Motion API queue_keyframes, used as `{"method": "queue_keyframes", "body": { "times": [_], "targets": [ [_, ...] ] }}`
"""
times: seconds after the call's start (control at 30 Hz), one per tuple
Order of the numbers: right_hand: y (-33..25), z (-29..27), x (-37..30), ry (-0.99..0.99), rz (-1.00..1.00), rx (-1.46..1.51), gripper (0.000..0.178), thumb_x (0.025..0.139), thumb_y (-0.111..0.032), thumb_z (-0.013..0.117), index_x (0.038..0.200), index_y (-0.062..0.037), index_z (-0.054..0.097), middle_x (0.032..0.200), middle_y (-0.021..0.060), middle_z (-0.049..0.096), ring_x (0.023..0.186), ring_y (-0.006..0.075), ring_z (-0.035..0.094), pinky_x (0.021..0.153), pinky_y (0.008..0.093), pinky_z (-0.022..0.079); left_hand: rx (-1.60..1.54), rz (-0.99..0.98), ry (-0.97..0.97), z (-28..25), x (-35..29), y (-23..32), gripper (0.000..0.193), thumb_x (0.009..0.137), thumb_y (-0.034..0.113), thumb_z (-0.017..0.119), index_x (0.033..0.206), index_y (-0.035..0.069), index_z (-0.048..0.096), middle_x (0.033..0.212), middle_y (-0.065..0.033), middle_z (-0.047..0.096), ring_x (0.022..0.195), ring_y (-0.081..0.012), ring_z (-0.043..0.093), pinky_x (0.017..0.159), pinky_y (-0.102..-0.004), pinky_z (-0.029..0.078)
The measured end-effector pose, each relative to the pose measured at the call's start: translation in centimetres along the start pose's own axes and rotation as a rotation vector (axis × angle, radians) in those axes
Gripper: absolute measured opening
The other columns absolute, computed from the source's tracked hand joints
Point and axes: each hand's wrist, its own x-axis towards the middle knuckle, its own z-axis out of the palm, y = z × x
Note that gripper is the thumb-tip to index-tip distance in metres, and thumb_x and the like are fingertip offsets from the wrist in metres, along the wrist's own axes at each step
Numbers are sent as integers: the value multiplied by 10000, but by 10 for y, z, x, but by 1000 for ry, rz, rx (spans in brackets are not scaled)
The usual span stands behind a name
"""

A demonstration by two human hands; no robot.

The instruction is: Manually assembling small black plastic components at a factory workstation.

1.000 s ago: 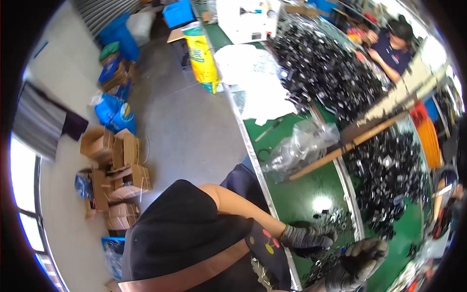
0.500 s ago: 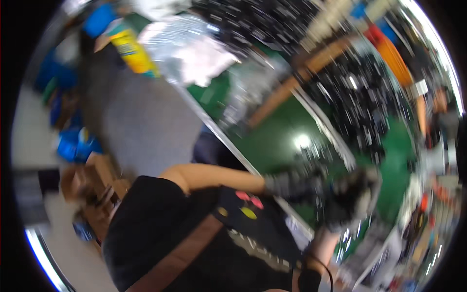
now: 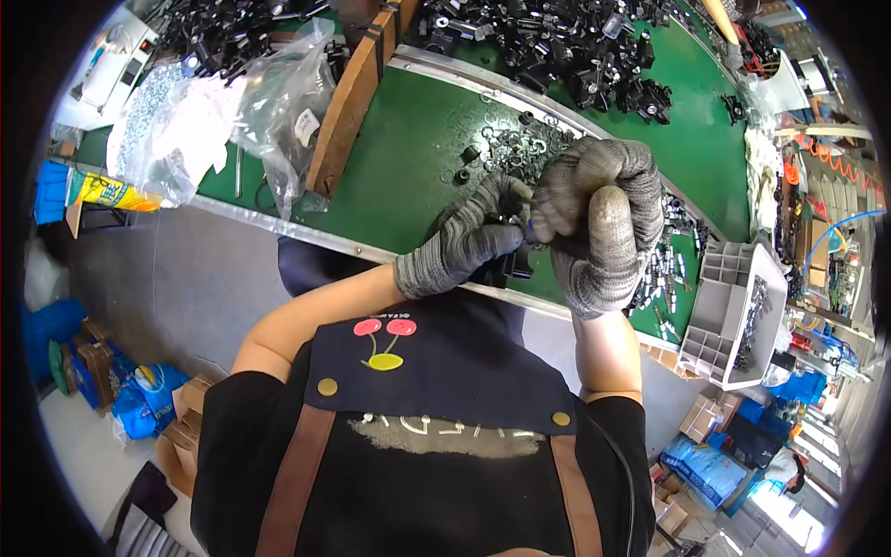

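Note:
Both my hands wear grey knit gloves and meet over the green worktop [image 3: 390, 158] near its front edge. Thumb and fingers of my left hand [image 3: 459, 237] close round a small black part [image 3: 516, 269], mostly hidden by the glove. My right hand [image 3: 608, 218] is curled tight right beside it, with its fingers slightly blurred. A bit of blue shows between the two hands; whatever the right fingers grip is hidden. Just beyond them lies a scatter of small rings [image 3: 501, 135] and black pieces. Shiny metal pins [image 3: 666, 269] are spread beside my right hand.
A wooden board [image 3: 348, 116] stands on the worktop to the left, next to clear plastic bags [image 3: 278, 111]. Black parts [image 3: 575, 56] are heaped beyond a metal rail [image 3: 483, 79]. At the right edge sits a grey divided bin [image 3: 729, 316].
The view has swung round and become sharp. My hands, blurred low on the right before, now show together near the middle, the left one against the right.

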Motion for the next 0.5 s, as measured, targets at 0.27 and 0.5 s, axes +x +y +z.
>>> {"method": "queue_keyframes", "body": {
  "times": [0.27, 0.5],
  "targets": [
    [22, -2, -1, 12, 0, 9, 368, 916, -328, 724, 1068, -77, 502, 796, 10, 432, 645, 103, 406, 511, 253, 406, 189, 50, 111, -1, -1, -3, 324, 908, 116, 625, 1204, 58, 506, 1046, -11, 546, 987, -102, 529, 901, -278, 478],
    [-8, 17, -21, 540, 166, 142, 513, 867, -344, 771, 1225, -113, 486, 873, 26, 489, 683, 115, 462, 594, 254, 478, 294, 121, 95, -9, -3, -7, 273, 888, 96, 596, 1149, 58, 526, 1021, -23, 568, 961, -101, 538, 867, -275, 472]
  ]
}}
